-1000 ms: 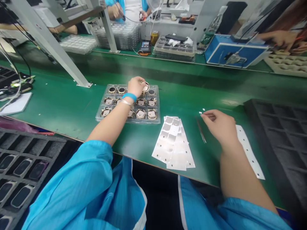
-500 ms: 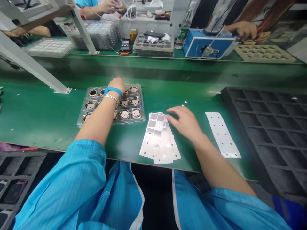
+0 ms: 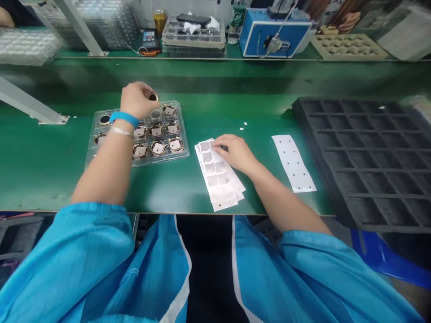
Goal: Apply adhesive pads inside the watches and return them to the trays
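Note:
My left hand (image 3: 136, 99), with a blue wristband, is closed around a small gold round part (image 3: 153, 96) held just above the far side of a clear plastic tray (image 3: 182, 150) of several gold round parts. My right hand (image 3: 235, 150) rests on the upper end of a fanned stack of white sticker sheets (image 3: 218, 179) on the green bench, its fingers curled onto the top sheet.
A single white backing strip (image 3: 293, 162) lies right of the stack. A black foam compartment tray (image 3: 367, 152) fills the right side. Tiny white scraps (image 3: 243, 126) lie beyond my right hand. A blue device (image 3: 274, 36) and stacked trays (image 3: 193, 36) stand across the belt.
My left hand has lifted a gold part up from the tray. My right hand has moved left onto the sticker sheets. The view has tilted downward.

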`<state>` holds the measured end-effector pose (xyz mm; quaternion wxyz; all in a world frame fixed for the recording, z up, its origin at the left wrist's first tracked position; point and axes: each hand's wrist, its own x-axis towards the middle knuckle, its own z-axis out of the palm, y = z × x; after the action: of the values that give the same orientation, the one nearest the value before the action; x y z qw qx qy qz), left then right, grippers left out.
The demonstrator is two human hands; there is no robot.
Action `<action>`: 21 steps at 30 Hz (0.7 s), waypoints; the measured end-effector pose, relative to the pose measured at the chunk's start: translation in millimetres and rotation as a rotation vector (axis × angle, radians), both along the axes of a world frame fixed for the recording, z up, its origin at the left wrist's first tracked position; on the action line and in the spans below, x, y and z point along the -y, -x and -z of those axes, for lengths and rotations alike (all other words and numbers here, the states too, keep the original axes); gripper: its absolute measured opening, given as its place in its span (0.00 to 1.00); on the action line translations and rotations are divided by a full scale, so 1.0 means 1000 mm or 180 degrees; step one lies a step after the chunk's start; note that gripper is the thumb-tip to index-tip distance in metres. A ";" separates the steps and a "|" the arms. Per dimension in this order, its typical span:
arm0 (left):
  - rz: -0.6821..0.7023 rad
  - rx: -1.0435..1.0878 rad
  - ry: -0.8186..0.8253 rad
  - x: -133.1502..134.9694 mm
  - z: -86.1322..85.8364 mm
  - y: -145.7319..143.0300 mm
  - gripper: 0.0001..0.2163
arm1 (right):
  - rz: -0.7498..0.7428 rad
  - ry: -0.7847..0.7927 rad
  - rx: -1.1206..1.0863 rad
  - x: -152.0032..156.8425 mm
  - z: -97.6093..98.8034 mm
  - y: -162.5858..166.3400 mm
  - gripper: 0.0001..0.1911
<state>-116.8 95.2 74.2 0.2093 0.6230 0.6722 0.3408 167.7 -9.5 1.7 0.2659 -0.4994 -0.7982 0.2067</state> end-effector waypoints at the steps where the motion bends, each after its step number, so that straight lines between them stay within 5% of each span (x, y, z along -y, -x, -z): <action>1: 0.0089 0.0687 -0.0117 0.015 0.001 -0.006 0.18 | 0.0052 0.0057 -0.0079 0.000 0.003 0.005 0.10; 4: 0.0651 0.2877 0.0417 0.060 0.010 -0.035 0.13 | 0.0153 0.0209 -0.0035 -0.001 0.012 0.014 0.07; 7: 0.0881 0.3700 0.1260 0.089 0.027 -0.063 0.14 | 0.0248 0.0254 0.0157 -0.002 0.014 0.018 0.06; 12: 0.0774 0.3777 0.1442 0.101 0.046 -0.082 0.16 | 0.0272 0.0336 0.0471 -0.001 0.005 0.023 0.08; 21: 0.0767 0.3327 0.1465 0.111 0.049 -0.087 0.21 | 0.0151 0.0477 0.0844 -0.006 -0.007 0.023 0.09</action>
<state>-30.2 -15.3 24.8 0.6805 0.3828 0.4608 0.4219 144.5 -3.8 8.9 0.1249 -0.5595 -0.7966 0.1916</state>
